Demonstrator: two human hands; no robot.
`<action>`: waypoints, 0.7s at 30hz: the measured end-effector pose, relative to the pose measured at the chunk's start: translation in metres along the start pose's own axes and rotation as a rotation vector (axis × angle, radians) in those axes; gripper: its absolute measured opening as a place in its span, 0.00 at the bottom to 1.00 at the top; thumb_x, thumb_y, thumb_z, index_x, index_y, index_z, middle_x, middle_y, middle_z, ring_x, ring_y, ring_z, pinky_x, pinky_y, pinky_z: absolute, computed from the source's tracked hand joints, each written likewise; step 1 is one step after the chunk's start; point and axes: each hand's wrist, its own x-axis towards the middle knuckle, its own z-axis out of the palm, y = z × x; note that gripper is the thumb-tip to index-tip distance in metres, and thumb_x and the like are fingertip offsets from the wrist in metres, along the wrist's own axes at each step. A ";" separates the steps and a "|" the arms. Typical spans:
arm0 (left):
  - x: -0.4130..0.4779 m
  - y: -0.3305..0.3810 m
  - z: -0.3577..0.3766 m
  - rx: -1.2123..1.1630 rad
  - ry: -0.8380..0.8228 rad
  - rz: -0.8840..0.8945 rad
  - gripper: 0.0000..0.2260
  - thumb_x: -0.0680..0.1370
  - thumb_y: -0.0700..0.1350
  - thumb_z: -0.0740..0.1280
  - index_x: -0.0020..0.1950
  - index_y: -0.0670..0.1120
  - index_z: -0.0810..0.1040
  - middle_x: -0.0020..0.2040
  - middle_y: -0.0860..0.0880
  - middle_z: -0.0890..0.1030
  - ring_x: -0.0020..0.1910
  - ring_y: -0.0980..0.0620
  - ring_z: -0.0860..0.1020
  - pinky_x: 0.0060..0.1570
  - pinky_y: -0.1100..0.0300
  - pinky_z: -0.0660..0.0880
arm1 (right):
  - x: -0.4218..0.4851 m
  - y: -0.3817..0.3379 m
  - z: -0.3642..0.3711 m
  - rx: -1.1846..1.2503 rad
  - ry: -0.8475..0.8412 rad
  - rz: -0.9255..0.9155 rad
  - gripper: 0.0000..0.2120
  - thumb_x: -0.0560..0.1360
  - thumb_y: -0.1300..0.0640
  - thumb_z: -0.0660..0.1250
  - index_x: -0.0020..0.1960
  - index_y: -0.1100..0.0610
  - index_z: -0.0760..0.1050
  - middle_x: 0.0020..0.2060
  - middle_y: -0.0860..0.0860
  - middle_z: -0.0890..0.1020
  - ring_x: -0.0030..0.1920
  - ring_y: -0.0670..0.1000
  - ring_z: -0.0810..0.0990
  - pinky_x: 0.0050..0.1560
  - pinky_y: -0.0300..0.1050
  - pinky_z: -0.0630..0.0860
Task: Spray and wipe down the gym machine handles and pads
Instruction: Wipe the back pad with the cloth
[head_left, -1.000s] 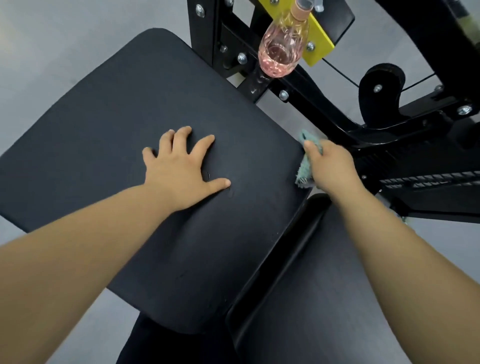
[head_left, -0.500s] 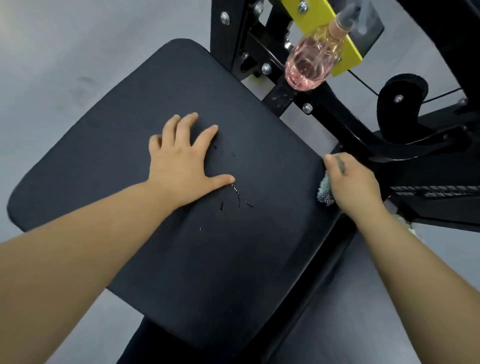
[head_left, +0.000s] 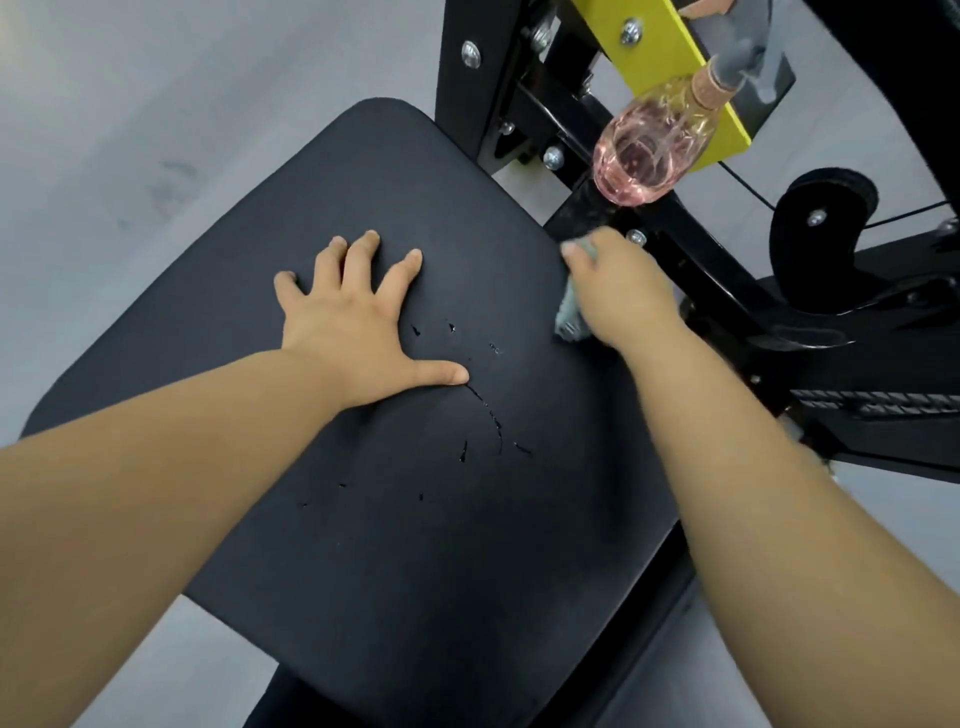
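A wide black seat pad (head_left: 260, 291) of the gym machine fills the middle of the view. My left hand (head_left: 358, 322) lies flat on it, fingers spread. My right hand (head_left: 618, 291) grips a pale teal cloth (head_left: 569, 317) against the pad's right edge, near its far corner; most of the cloth is hidden under the hand. Small dark wet streaks (head_left: 488, 415) dot the pad just right of my left thumb. A clear spray bottle with pink liquid (head_left: 644, 156) sits on the black frame beyond my right hand.
The black steel frame (head_left: 467, 93) with bolts rises behind the pad, with a yellow plate (head_left: 660, 41) on it. A black pulley cover (head_left: 815, 228) and cable stand at the right. Grey floor (head_left: 156, 104) lies to the left.
My right hand has slid the cloth along the pad's right edge toward the far corner. My left hand has stayed flat on the pad. Wet streaks now show on the pad.
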 end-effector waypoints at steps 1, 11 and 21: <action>0.000 0.000 0.002 0.007 0.005 0.003 0.53 0.57 0.81 0.52 0.76 0.58 0.42 0.77 0.48 0.45 0.76 0.44 0.44 0.69 0.39 0.53 | -0.015 0.018 -0.005 -0.002 0.016 0.021 0.15 0.81 0.48 0.53 0.52 0.57 0.72 0.47 0.54 0.76 0.52 0.58 0.74 0.44 0.46 0.64; 0.004 0.000 -0.002 0.030 -0.033 0.023 0.53 0.58 0.80 0.53 0.76 0.58 0.40 0.77 0.48 0.43 0.75 0.42 0.43 0.68 0.36 0.53 | 0.044 -0.084 0.015 -0.319 0.025 -0.195 0.15 0.81 0.62 0.54 0.67 0.60 0.67 0.62 0.59 0.69 0.62 0.61 0.69 0.49 0.50 0.68; 0.003 -0.013 -0.004 -0.020 -0.041 0.100 0.49 0.61 0.79 0.54 0.75 0.60 0.40 0.77 0.49 0.43 0.76 0.44 0.44 0.68 0.38 0.53 | 0.008 -0.022 0.003 0.012 0.011 -0.068 0.15 0.81 0.50 0.54 0.63 0.56 0.71 0.58 0.56 0.76 0.58 0.58 0.74 0.51 0.46 0.67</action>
